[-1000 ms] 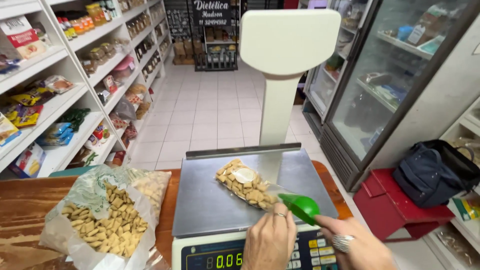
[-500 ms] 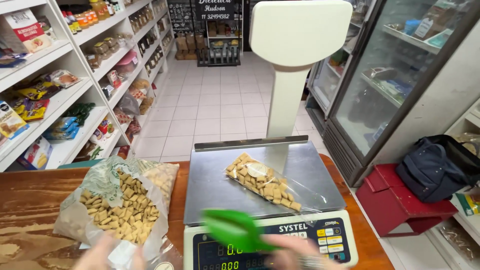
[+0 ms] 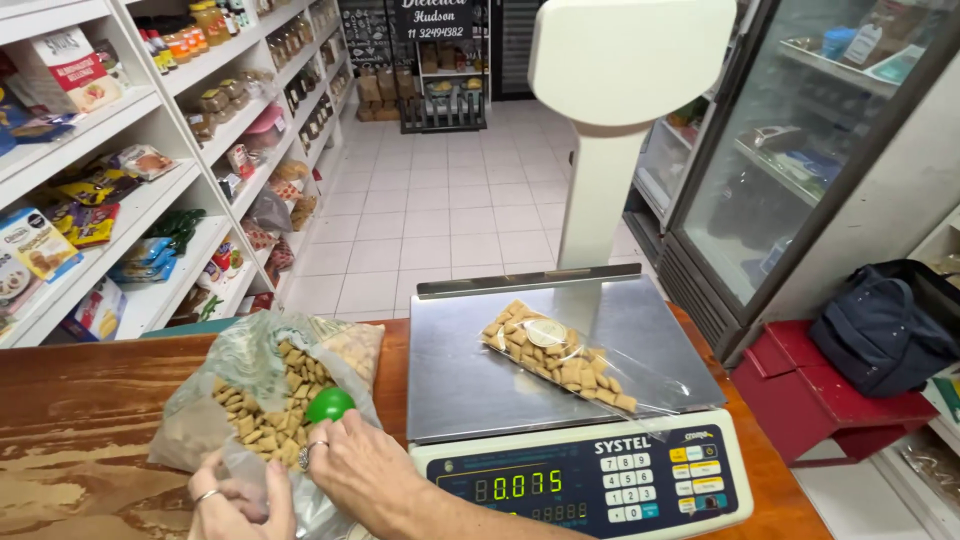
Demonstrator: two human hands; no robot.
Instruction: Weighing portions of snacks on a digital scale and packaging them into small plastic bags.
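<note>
A large clear bag (image 3: 262, 385) of small tan square biscuits lies open on the wooden counter (image 3: 80, 430). My right hand (image 3: 365, 472) holds a green scoop (image 3: 330, 404) whose tip is in the mouth of that bag. At the bottom edge of the view, my left hand (image 3: 238, 503) grips the bag's plastic rim. A small clear bag (image 3: 560, 356) of the same biscuits lies alone on the steel pan (image 3: 455, 385) of the shop scale (image 3: 600, 485), just right of my hands.
The scale's white pole display (image 3: 620, 90) rises behind the pan. Stocked shelves (image 3: 110, 180) line the left side of a tiled aisle. On the right stand a glass-door fridge (image 3: 800, 150), a red stool (image 3: 820, 400) and a dark bag (image 3: 880, 325).
My right hand has carried the green scoop from the small bag on the scale leftward into the large bag. My left hand has come up to hold the large bag's rim.
</note>
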